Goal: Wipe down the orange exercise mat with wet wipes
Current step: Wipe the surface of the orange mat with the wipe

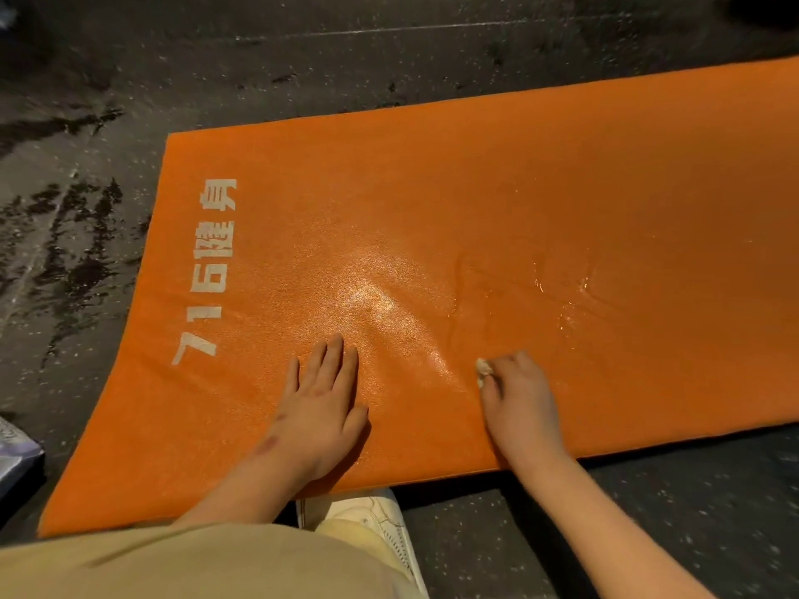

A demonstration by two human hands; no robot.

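The orange exercise mat (pixel 519 188) lies flat on the dark floor (pixel 259 58), with white lettering (pixel 212 270) at its left end. Your left hand (pixel 322 408) presses it with straight, spread fingers (pixel 335 361). Your right hand (pixel 519 399) curls its fingers around a wet wipe (pixel 483 368) on the mat's glistening patch.

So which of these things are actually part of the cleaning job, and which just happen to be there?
In the job: orange mat, wipe, right hand gripping it, left hand flat on mat.
Just there: white shoe, dark floor.
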